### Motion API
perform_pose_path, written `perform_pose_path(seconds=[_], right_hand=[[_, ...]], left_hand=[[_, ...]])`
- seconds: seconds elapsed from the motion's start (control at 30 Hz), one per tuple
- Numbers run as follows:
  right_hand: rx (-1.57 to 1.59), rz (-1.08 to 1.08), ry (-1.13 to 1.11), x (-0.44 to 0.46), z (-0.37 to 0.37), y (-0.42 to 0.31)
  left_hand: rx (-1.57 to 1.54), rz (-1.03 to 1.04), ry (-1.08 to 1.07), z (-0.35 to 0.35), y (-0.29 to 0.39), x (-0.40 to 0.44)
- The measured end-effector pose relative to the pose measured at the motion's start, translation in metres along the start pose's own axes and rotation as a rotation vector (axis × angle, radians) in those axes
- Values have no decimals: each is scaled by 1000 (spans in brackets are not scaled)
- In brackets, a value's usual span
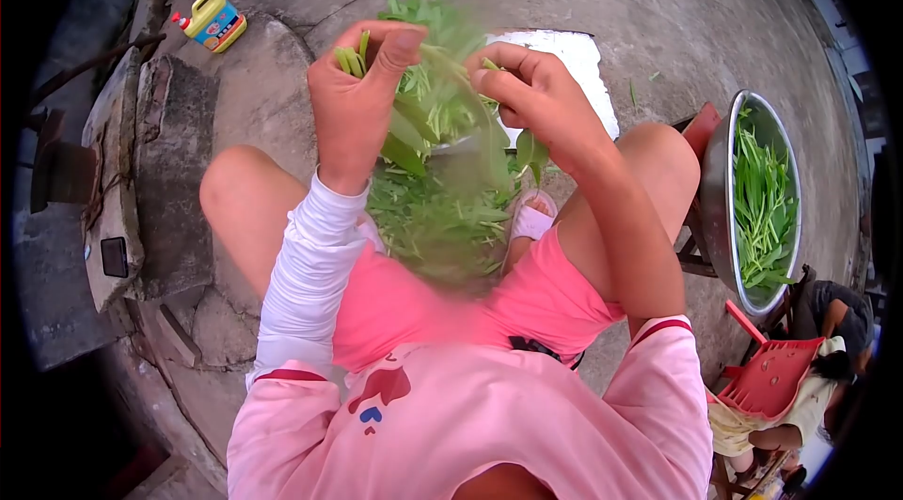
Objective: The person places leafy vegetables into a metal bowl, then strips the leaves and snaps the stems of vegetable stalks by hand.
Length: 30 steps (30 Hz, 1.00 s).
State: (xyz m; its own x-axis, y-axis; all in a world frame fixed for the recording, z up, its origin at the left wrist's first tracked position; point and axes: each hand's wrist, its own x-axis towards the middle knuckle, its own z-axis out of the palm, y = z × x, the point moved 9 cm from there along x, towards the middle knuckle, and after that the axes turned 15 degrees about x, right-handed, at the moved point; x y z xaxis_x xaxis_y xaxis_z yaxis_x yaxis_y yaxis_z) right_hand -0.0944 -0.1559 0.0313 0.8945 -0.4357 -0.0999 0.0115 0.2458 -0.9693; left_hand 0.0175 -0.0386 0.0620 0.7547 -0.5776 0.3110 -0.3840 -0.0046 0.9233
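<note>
So both hands are up in front, over the gap between the bent knees, and they're pretty close together but not touching. The left hand [362,95] has its fingers curled around a few green stems [352,61], with the cut-looking ends poking out by the knuckles and some broad leaves [406,138] hanging below the palm. The right hand [546,91] has its thumb and finger pinched on a small bit of stem [489,64], and a couple of leaves [531,150] dangle under that hand. There's a blurry green streak between the two, so I can't tell if one stem runs all the way across.

Down below, a loose pile of greens [433,218] is spread on the ground between the feet, which are in pink sandals [534,216]. More greens [433,30] are heaped farther out, beside a white board [578,63] that's partly hidden by the right hand.

Off to the right, just past the right knee, a big metal bowl [720,185] holds another bunch of long leafy greens [762,199]. Lower down on that side you've got a red plastic chair [771,378] and parts of other people [832,317], squished at the edge of the view. Over on the left there's a yellow jug [216,25] with a red pump top, plus a dark phone-like thing [114,257] on a concrete slab [103,288].
</note>
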Motion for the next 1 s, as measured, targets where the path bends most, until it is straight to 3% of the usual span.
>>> perform_pose_path(seconds=[0.23, 0.37, 0.47, 0.57, 0.67, 0.7, 0.8, 0.83, 0.93, 1.0], right_hand=[[26, 11, -15, -2, 2, -2], [160, 93, 92, 2, -13, 10], [188, 110, 156, 2, -21, 11], [110, 174, 72, -1, -25, -2], [-61, -6, -71, -2, -23, -13], [-71, 64, -118, -1, -23, -7], [-67, 70, -124, -3, -14, -3], [-105, 31, -145, -2, -9, -2], [-80, -16, -180, -2, 5, 7], [-2, -34, -200, -3, 18, 7]], left_hand=[[13, 29, -10, 1, 6, -2], [-14, 172, 33, 4, 15, -12], [12, 151, 71, -5, 18, -11], [-183, -45, -150, -4, -6, 5], [-365, -212, -113, 5, -16, 9], [-373, -322, -143, 11, -14, 3], [-363, -339, -492, 35, -29, -8], [-307, -371, -492, 40, -35, -13], [-78, -200, -578, 61, -12, -25], [-128, -181, -519, 71, -18, -27]])
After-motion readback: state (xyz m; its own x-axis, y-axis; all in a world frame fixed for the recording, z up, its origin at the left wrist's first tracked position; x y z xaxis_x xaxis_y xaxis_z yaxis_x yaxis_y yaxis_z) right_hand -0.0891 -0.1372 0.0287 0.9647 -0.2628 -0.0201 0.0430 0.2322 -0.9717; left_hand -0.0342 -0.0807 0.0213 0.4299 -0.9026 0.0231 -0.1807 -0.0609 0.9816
